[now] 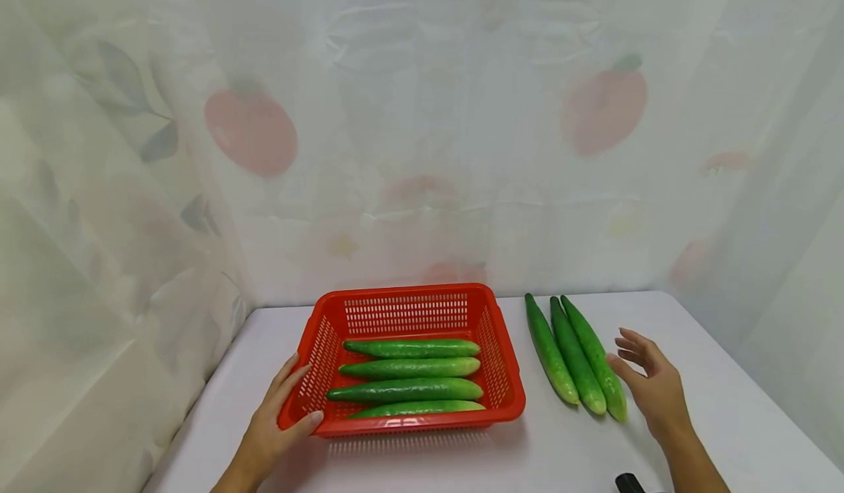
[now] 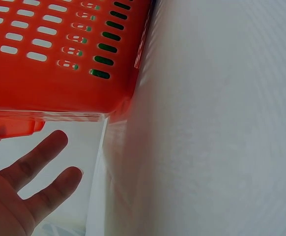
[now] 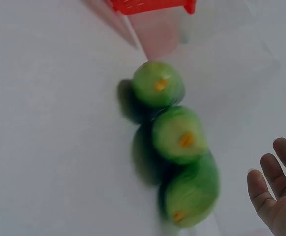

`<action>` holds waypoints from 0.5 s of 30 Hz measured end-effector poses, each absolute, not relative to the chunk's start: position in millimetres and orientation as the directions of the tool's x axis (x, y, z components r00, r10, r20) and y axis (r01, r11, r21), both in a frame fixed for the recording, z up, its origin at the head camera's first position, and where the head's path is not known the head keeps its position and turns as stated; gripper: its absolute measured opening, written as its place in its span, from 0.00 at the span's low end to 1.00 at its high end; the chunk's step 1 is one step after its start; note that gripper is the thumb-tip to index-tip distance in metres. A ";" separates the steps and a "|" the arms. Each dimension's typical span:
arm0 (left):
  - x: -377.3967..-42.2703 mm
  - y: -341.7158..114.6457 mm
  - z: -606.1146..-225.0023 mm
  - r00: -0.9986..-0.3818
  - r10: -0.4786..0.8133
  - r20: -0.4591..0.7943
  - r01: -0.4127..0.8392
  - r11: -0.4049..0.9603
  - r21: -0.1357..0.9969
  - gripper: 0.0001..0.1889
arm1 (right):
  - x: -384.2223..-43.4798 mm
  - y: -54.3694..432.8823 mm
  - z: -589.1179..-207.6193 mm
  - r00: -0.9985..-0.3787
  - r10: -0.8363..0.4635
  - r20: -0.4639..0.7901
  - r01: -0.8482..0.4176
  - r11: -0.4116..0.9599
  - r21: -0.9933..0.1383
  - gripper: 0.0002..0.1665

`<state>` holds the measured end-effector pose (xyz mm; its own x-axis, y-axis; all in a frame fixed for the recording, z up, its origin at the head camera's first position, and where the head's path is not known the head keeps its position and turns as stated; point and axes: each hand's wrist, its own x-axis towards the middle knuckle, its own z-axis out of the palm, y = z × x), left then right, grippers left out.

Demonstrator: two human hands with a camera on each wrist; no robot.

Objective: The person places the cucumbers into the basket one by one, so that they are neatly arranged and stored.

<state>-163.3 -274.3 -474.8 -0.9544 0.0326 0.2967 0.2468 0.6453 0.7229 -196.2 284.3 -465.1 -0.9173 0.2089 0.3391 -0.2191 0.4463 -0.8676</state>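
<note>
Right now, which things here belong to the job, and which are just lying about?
Seem part of the job:
- red basket, beside the left fingers
- four cucumbers inside it
- three cucumbers on the table, near the right fingers

Seem just around:
- fruit-patterned sheet behind
- black-tipped item, mostly cut off

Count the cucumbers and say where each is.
7. Red basket: farthest cucumber, second cucumber, third cucumber, nearest cucumber, partly behind the front rim. Table, right of the basket: left cucumber, middle cucumber, right cucumber. More could hide behind that rim.
</note>
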 end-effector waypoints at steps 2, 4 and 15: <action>-162.7 -274.0 -474.0 -0.951 0.038 0.306 0.257 0.644 0.721 0.34 | -197.9 285.7 -472.1 -0.923 0.224 0.313 -0.186 0.451 -0.873 0.34; -162.1 -274.0 -473.1 -0.950 0.043 0.309 0.264 0.641 0.721 0.34 | -198.8 286.8 -478.7 -0.926 0.240 0.291 -0.159 0.449 -0.879 0.34; -162.9 -274.5 -472.9 -0.947 0.050 0.316 0.276 0.629 0.727 0.35 | -199.8 290.9 -495.4 -0.947 0.244 0.210 -0.069 0.483 -0.873 0.36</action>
